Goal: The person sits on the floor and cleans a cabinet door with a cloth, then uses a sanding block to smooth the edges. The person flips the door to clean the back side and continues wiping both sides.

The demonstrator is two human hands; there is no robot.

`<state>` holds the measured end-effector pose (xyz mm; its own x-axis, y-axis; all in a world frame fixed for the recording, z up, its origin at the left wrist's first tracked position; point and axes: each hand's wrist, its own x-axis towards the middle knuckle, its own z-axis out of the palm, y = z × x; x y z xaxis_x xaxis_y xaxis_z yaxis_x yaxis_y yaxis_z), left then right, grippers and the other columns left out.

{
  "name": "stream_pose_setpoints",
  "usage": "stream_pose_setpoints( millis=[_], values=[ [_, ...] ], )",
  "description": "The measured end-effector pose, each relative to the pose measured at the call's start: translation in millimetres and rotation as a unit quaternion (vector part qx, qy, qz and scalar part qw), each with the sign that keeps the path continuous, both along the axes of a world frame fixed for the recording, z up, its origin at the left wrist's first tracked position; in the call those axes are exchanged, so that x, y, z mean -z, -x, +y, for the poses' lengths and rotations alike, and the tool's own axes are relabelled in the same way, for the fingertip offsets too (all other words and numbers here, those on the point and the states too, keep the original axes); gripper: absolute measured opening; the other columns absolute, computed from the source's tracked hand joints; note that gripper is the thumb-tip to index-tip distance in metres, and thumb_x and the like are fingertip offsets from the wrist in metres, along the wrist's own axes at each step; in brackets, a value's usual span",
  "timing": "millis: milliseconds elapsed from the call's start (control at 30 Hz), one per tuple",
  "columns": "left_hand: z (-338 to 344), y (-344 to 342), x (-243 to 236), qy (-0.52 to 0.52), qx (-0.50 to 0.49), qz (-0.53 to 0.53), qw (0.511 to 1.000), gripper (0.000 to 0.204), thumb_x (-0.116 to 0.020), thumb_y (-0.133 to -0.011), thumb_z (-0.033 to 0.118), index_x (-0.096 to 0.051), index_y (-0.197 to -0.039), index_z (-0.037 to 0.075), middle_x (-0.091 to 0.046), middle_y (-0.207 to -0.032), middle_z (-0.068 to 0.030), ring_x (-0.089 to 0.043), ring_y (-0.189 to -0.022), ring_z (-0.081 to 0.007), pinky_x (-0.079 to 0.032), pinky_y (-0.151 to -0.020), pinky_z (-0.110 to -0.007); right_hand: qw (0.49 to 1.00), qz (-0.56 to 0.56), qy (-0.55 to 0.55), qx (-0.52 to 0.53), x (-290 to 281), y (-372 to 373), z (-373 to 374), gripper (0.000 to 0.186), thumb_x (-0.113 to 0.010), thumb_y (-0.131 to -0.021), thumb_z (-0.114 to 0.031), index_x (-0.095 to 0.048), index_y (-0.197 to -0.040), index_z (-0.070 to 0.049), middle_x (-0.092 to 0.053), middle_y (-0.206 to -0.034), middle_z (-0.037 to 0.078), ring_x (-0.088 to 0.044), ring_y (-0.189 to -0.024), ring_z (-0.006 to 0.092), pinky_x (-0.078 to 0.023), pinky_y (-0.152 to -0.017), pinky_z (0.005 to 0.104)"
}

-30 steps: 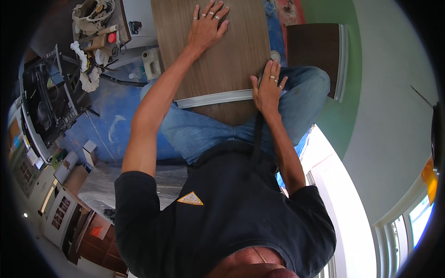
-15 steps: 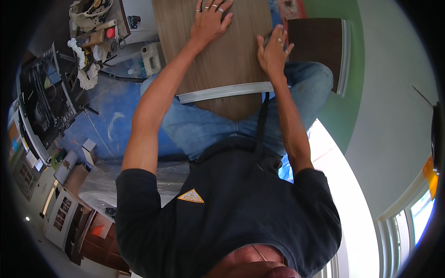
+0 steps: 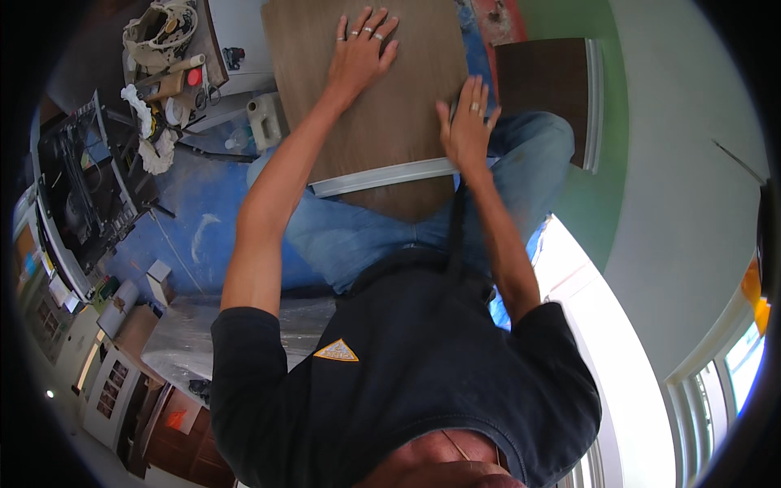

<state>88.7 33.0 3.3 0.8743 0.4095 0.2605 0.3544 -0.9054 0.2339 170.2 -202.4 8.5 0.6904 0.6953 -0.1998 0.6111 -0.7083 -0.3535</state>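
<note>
A wood-grain brown panel (image 3: 374, 130) with a pale metal edge strip (image 3: 378, 175) along its near side lies in front of me, over my crossed, jeans-clad legs. My left hand (image 3: 362, 53) rests flat on the panel's upper part, fingers spread, rings showing. My right hand (image 3: 465, 130) lies at the panel's right edge near the lower corner, fingers extended and thumb apart, holding nothing. To the right is a darker board (image 3: 541, 98) with a similar pale edge strip (image 3: 591, 106).
At upper left, a stand (image 3: 211, 45) holds a cloth bag (image 3: 159, 41), scissors and tools; a plastic jug (image 3: 264, 122) stands beside it. A black metal frame (image 3: 89, 195) is far left, plastic-wrapped material (image 3: 187, 333) behind me, a green-bordered wall (image 3: 667, 122) at right.
My right hand moved forward up the panel's right edge, then back down toward me, ending a little higher than at first. My left hand stays spread on the panel with only slight shifts.
</note>
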Motion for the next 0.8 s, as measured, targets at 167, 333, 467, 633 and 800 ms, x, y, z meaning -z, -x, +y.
stream_pose_setpoints(
  millis=[167, 333, 467, 633, 800],
  values=[
    [1, 2, 9, -0.024, 0.002, 0.000, 1.000, 0.045, -0.050, -0.104, 0.039, -0.055, -0.146, 0.021, -0.050, -0.154, -0.0028, -0.039, -0.147, -0.0248, -0.023, -0.123, -0.056, 0.993, -0.047, -0.110, -0.004, 11, -7, 3, 0.080, -0.050, -0.104, -0.047, -0.022, -0.159, 0.004, -0.025, -0.165, 0.026, -0.024, -0.153, 0.0424, -0.015, -0.116, 0.0729],
    [2, 2, 12, -0.034, -0.006, 0.002, 0.999, 0.043, -0.055, -0.101, 0.037, -0.058, -0.142, 0.021, -0.053, -0.151, -0.0027, -0.041, -0.146, -0.0248, -0.026, -0.122, -0.057, 0.996, -0.046, -0.078, -0.005, 15, -5, 1, 0.078, -0.048, -0.105, -0.047, -0.025, -0.158, 0.005, -0.027, -0.164, 0.027, -0.027, -0.152, 0.0439, -0.016, -0.116, 0.0723],
    [2, 1, 15, -0.030, -0.002, 0.011, 0.999, 0.044, -0.051, -0.104, 0.036, -0.055, -0.146, 0.021, -0.050, -0.153, -0.0030, -0.039, -0.148, -0.0256, -0.023, -0.124, -0.056, 0.999, -0.013, -0.021, -0.035, 3, -22, 10, 0.079, -0.049, -0.104, -0.048, -0.023, -0.159, 0.003, -0.025, -0.166, 0.023, -0.020, -0.156, 0.0392, -0.012, -0.118, 0.0723],
    [4, 2, 12, -0.025, 0.008, 0.025, 0.999, 0.043, -0.053, -0.104, 0.036, -0.056, -0.145, 0.023, -0.051, -0.153, -0.0014, -0.039, -0.148, -0.0234, -0.023, -0.124, -0.056, 0.934, 0.165, -0.313, 0.050, 22, -120, 23, 0.067, -0.046, -0.105, -0.043, -0.033, -0.155, -0.001, -0.036, -0.160, 0.024, -0.034, -0.149, 0.0391, -0.024, -0.117, 0.0615],
    [-16, -44, -10, -0.030, 0.247, 0.061, 0.967, 0.044, -0.059, -0.100, 0.043, -0.060, -0.140, 0.024, -0.055, -0.149, 0.0015, -0.043, -0.144, -0.0208, -0.019, -0.124, -0.058, 0.839, 0.333, -0.390, 0.183, 34, -154, -29, 0.067, -0.040, -0.107, -0.047, -0.035, -0.157, -0.002, -0.042, -0.158, 0.020, -0.039, -0.145, 0.0338, -0.029, -0.116, 0.0484]
  ],
)
